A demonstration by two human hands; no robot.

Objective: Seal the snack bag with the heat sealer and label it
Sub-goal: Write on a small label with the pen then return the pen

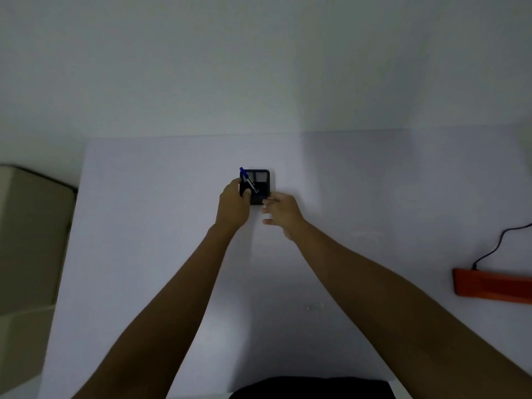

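Note:
A black mesh pen holder [260, 180] stands at the middle of the white table [144, 226]. A blue-capped pen [247, 178] leans in it. My left hand [233, 207] grips the holder's near left side, thumb on its rim. My right hand [280, 213] is just right of the holder, fingers pinched around a small white item [267, 216] that is blurred. An orange heat sealer [492, 286] with a black cord [495, 246] lies at the right edge. No snack bag is in view.
A beige chair or bin [31, 231] stands left of the table. A small clear scrap [314, 306] lies on the table near my right forearm. A white wall rises behind the table's far edge.

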